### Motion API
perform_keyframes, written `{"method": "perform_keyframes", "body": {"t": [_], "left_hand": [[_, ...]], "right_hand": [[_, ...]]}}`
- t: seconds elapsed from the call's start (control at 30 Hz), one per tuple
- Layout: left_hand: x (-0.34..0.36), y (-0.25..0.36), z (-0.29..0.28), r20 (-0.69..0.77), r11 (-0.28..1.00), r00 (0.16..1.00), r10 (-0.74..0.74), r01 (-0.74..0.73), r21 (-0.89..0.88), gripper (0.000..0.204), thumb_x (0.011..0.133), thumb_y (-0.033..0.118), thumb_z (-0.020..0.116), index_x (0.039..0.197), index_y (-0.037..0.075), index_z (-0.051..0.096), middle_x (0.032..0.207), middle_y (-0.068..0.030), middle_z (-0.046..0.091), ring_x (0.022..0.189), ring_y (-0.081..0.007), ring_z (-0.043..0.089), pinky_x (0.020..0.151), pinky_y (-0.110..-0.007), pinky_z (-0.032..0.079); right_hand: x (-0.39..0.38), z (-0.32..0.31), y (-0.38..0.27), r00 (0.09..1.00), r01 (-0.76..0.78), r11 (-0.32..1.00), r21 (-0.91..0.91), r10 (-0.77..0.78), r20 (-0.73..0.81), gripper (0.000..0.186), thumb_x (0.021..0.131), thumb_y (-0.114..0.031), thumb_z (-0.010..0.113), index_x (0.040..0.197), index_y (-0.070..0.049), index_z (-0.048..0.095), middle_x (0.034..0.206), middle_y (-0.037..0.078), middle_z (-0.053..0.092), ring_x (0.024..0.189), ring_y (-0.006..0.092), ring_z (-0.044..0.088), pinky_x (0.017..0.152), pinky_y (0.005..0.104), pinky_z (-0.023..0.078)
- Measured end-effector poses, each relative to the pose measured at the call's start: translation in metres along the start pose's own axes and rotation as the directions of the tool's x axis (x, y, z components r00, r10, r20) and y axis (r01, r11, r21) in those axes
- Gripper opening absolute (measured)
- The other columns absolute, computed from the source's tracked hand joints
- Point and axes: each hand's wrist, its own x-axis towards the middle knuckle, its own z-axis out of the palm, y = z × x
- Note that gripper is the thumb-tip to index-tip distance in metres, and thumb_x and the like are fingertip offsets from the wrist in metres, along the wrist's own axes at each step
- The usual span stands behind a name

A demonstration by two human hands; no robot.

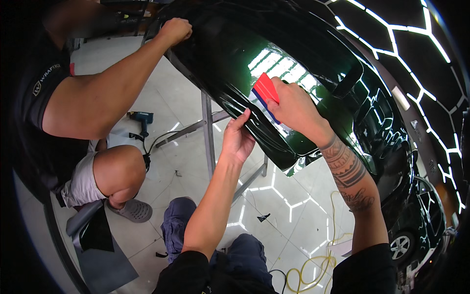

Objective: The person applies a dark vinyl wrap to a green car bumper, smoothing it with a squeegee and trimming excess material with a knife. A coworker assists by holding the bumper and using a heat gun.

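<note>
White lettering beside a boxed emblem [37, 87] is running along the co-worker's black sleeve [41, 108]. Script-like tattooing [359, 200] is curling over the person's right forearm [356, 179], too fine to be read. Pale markings [416, 126] are showing on a dark strip [425, 147], also illegible.

We've got a red squeegee [266, 89] with a dark blue edge — tilted, gripped over the bright reflections on the panel. Panel [215, 54] is long, curved, dark, glossy. We see green film [274, 147] on it — shiny, rippled and creased along the near edge.
</note>
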Motion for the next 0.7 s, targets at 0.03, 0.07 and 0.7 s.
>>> {"method": "perform_keyframes", "body": {"t": [0.03,0.07,0.7], "left_hand": [[0.0,-0.002,0.0,-0.018,1.0,1.0,0.008,-0.007,0.016,0.016,0.092,0.013,0.061,0.106,0.006,0.061,0.101,-0.0051,0.068,0.091,-0.0184,0.066,0.086,-0.035,0.054],[-0.001,-0.005,0.001,-0.036,0.999,0.999,0.016,-0.015,0.032,0.017,0.091,0.016,0.062,0.106,0.007,0.062,0.103,-0.0053,0.068,0.092,-0.0191,0.066,0.087,-0.036,0.053],[-0.01,-0.013,0.017,-0.121,0.997,0.99,0.071,-0.071,0.002,0.022,0.091,0.016,0.053,0.109,0.004,0.057,0.107,-0.0076,0.064,0.101,-0.0243,0.06,0.1,-0.041,0.042]], "right_hand": [[0.002,0.001,0.0,0.999,0.034,0.999,-0.019,-0.035,-0.025,0.024,0.079,-0.012,0.065,0.096,0.001,0.053,0.076,0.023,0.064,0.076,0.0406,0.066,0.067,0.0485,0.053],[0.005,0.002,-0.001,0.998,0.057,0.997,-0.046,-0.058,-0.037,0.023,0.078,-0.011,0.065,0.095,0.001,0.053,0.075,0.022,0.064,0.076,0.0404,0.066,0.066,0.0484,0.053],[0.014,-0.005,-0.003,0.954,0.237,0.967,-0.099,-0.212,0.211,0.022,0.075,-0.001,0.06,0.096,0.006,0.058,0.079,0.023,0.066,0.078,0.0412,0.066,0.067,0.0481,0.054]]}}
